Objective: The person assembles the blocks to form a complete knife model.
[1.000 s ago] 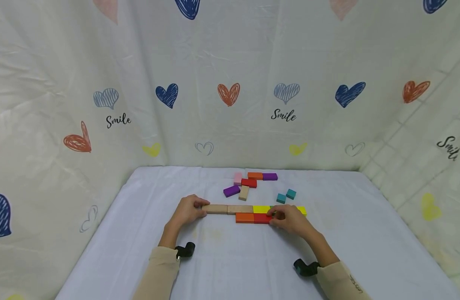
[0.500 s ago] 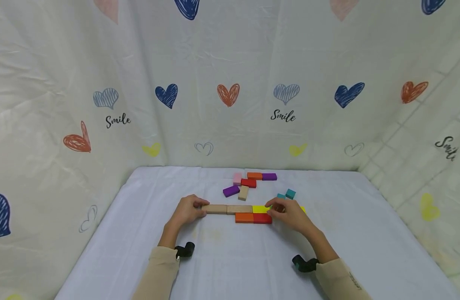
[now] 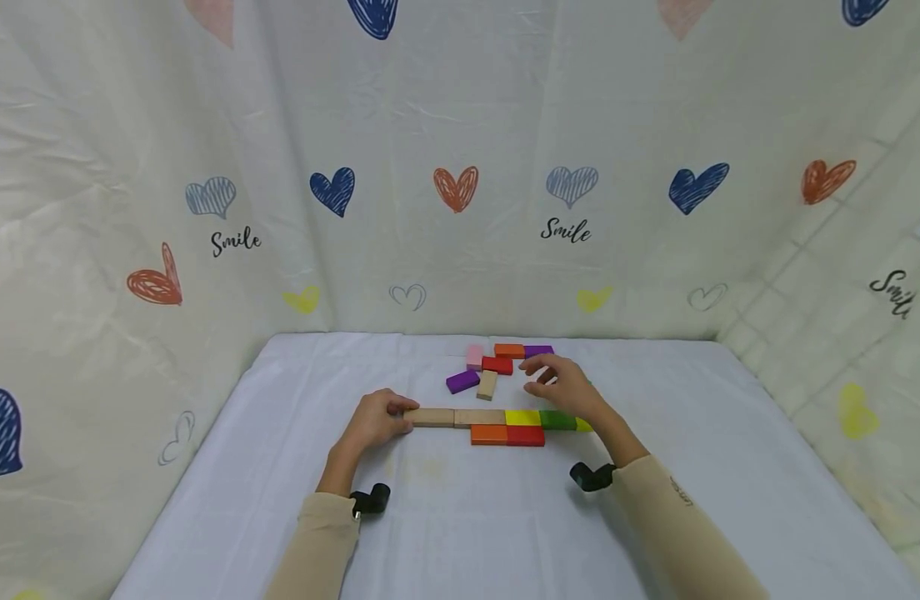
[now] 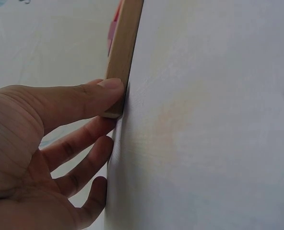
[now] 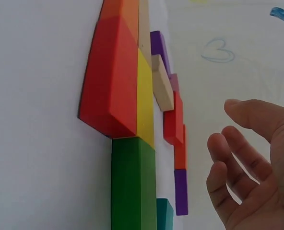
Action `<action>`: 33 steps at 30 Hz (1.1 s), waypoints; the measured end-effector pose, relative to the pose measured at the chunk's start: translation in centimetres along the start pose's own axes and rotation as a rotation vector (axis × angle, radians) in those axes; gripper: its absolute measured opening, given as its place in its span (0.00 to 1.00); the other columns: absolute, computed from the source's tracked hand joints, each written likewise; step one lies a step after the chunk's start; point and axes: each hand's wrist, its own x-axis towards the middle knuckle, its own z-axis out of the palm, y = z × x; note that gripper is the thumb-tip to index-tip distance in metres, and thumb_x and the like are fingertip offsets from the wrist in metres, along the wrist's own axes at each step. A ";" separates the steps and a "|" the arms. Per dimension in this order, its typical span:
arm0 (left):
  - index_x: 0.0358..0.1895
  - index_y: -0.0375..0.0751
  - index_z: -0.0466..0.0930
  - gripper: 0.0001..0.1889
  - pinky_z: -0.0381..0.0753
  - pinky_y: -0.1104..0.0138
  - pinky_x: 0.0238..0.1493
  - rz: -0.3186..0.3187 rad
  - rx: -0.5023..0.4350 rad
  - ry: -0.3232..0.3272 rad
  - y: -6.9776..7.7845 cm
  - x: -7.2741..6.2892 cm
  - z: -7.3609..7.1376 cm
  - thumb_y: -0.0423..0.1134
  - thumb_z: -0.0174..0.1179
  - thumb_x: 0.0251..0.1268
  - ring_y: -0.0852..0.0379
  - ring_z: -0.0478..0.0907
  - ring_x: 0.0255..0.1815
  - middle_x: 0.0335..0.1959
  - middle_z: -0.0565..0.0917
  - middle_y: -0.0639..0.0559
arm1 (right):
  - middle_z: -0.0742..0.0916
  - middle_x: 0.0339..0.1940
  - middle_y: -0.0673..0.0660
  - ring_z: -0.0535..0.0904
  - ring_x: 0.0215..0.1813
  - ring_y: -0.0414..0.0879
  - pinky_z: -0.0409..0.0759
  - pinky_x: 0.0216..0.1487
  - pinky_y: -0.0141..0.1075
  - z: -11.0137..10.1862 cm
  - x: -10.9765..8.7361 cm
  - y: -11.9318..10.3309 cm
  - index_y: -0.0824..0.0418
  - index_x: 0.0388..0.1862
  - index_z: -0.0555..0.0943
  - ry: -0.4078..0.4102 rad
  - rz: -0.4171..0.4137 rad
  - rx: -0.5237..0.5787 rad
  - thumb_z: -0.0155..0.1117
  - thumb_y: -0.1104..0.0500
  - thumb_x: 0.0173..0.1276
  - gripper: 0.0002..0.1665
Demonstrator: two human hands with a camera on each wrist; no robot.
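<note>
A row of blocks lies across the white cloth in the head view: two plain wooden blocks, a yellow block (image 3: 522,417), a green block (image 3: 558,420) and another yellow one partly behind the right forearm. Against its near side sit an orange block (image 3: 488,435) and a red block (image 3: 525,436). My left hand (image 3: 375,418) pinches the left end of the leftmost wooden block (image 4: 122,50), thumb on its face. Behind the row, my right hand (image 3: 568,387) hovers with loosely bent fingers and nothing between them, close to a loose red block (image 3: 497,366).
Farther back lie a pink block (image 3: 474,357), an orange block (image 3: 508,351), two purple blocks, one of them (image 3: 462,382) at an angle, and a small wooden block (image 3: 486,385). A teal block (image 5: 164,214) shows beside the green one. A patterned curtain (image 3: 460,267) stands behind the table.
My right hand has left the green block and moved up and back over the row toward the loose blocks. The left hand has stayed at the wooden block's end.
</note>
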 end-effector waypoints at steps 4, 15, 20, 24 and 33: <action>0.47 0.51 0.92 0.16 0.78 0.55 0.52 -0.005 -0.001 -0.004 0.0 0.0 0.0 0.32 0.77 0.53 0.54 0.79 0.46 0.41 0.86 0.54 | 0.83 0.60 0.65 0.82 0.52 0.55 0.85 0.51 0.41 -0.3 1.7 0.4 0.58 0.67 0.79 -0.037 0.031 -0.014 0.70 0.60 0.70 0.26; 0.47 0.51 0.92 0.16 0.77 0.56 0.51 -0.011 -0.009 -0.007 0.0 0.1 0.0 0.32 0.76 0.53 0.54 0.78 0.45 0.41 0.85 0.53 | 0.77 0.71 0.60 0.77 0.63 0.56 0.82 0.61 0.48 0.4 4.4 2.5 0.49 0.74 0.74 -0.132 0.143 0.006 0.69 0.57 0.71 0.33; 0.47 0.50 0.92 0.16 0.77 0.56 0.52 -0.009 -0.008 -0.006 -0.1 0.1 0.1 0.32 0.76 0.53 0.54 0.78 0.45 0.41 0.85 0.53 | 0.75 0.71 0.61 0.74 0.65 0.57 0.83 0.61 0.47 0.8 5.3 3.0 0.49 0.73 0.75 -0.143 0.154 -0.011 0.70 0.58 0.70 0.33; 0.48 0.50 0.92 0.17 0.78 0.55 0.52 -0.008 -0.007 -0.010 -0.2 0.1 0.1 0.32 0.76 0.54 0.54 0.78 0.45 0.41 0.85 0.53 | 0.76 0.69 0.61 0.76 0.61 0.56 0.84 0.56 0.43 1.1 5.9 3.2 0.49 0.73 0.76 -0.153 0.165 -0.020 0.70 0.58 0.69 0.33; 0.47 0.50 0.92 0.17 0.77 0.56 0.50 0.001 -0.005 -0.008 -0.3 0.1 0.1 0.32 0.77 0.53 0.55 0.78 0.44 0.41 0.85 0.53 | 0.80 0.67 0.60 0.73 0.63 0.58 0.81 0.61 0.49 1.9 6.6 2.5 0.49 0.72 0.77 -0.138 0.184 -0.039 0.69 0.60 0.70 0.31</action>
